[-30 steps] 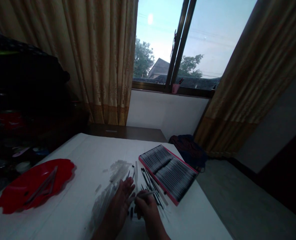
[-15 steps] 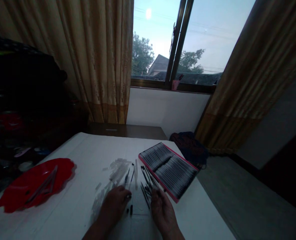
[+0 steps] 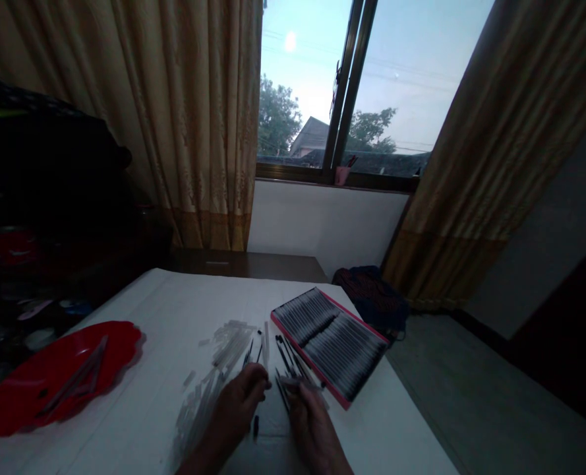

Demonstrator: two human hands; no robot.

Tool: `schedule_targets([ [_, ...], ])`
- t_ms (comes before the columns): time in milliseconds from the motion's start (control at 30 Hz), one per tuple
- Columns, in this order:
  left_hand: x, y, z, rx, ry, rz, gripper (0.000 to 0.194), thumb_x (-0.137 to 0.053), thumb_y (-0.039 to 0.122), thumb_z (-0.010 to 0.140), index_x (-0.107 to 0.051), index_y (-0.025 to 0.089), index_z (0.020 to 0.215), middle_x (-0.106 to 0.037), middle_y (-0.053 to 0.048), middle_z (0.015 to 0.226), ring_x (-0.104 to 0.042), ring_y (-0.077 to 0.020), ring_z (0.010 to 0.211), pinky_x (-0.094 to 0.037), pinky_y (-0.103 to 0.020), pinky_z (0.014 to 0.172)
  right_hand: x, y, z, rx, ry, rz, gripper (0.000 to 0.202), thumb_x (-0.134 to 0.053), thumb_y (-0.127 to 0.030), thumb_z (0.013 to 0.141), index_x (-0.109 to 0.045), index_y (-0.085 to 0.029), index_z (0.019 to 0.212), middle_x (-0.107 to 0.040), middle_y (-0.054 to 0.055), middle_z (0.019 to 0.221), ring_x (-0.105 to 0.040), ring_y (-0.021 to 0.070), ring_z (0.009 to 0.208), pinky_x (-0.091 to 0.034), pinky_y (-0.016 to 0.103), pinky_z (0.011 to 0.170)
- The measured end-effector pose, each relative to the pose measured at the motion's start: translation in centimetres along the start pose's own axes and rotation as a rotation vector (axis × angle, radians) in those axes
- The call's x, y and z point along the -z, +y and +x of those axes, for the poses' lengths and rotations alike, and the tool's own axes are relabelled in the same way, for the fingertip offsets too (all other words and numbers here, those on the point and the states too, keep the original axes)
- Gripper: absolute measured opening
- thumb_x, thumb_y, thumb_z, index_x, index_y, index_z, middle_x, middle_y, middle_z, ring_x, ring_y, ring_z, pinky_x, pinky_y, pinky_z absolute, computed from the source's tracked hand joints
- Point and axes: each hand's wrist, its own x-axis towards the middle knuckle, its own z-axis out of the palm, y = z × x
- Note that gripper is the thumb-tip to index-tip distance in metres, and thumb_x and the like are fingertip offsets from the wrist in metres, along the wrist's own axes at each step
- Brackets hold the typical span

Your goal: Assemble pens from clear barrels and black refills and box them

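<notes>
My left hand (image 3: 246, 396) is closed in a pinch over the middle of the table; whatever is between its fingertips is too small and dim to name. Close by on the right, my right hand (image 3: 312, 419) is closed around a clear pen barrel (image 3: 289, 381), which points toward the left hand. Slim black pen refills (image 3: 283, 349) lie just beyond the right hand. Clear pen barrels (image 3: 231, 343) are heaped past and beside my left hand, partly hidden by the forearm. A small black pen cap (image 3: 256, 425) lies between the hands.
A pink-edged box (image 3: 332, 343) filled with rows of pens sits at the right of the white table (image 3: 154, 369). On the left is a red scalloped tray (image 3: 119, 333) holding clear pieces. Dark fabric (image 3: 372, 293) lies beyond the table's right corner.
My two hands have come nearer each other, the left moving right. A clear barrel now shows in my right hand. The camera view has tilted slightly up.
</notes>
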Motion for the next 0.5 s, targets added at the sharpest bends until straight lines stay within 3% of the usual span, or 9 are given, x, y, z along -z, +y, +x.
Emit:
schedule_targets([
  [100, 0.2, 0.3, 0.1, 0.114, 0.084, -0.232, 0.026, -0.059, 0.043, 0.07, -0.061, 0.02, 0.08, -0.067, -0.001, 0.074, -0.063, -0.0168, 0.067, -0.047, -0.025, 0.058, -1.5, 0.3, 0.1, -0.05, -0.002, 0.03, 0.024, -0.075, -0.036, 0.066, -0.064, -0.024, 0.083, -0.064, -0.001, 0.075, -0.059, 0.0124, 0.065, -0.046, 0.021, 0.054],
  [233, 1.1, 0.2, 0.0, 0.223, 0.112, -0.359, 0.038, -0.067, 0.048, 0.059, -0.066, 0.018, 0.082, -0.071, -0.003, 0.074, -0.063, -0.017, 0.061, -0.046, -0.026, 0.054, -3.5, 0.0, 0.1, -0.094, -0.046, 0.09, 0.03, -0.08, -0.033, 0.06, -0.059, -0.022, 0.079, -0.059, -0.004, 0.068, -0.055, 0.0089, 0.06, -0.04, 0.018, 0.051],
  [500, 2.0, -0.6, -0.2, 0.199, 0.121, -0.385, 0.036, -0.07, 0.045, 0.058, -0.07, 0.019, 0.082, -0.073, -0.002, 0.071, -0.064, -0.0168, 0.06, -0.049, -0.027, 0.058, -5.0, -0.1, 0.1, -0.093, -0.063, 0.04, 0.034, -0.081, -0.034, 0.057, -0.058, -0.019, 0.076, -0.058, -0.003, 0.066, -0.054, 0.0087, 0.057, -0.036, 0.017, 0.049],
])
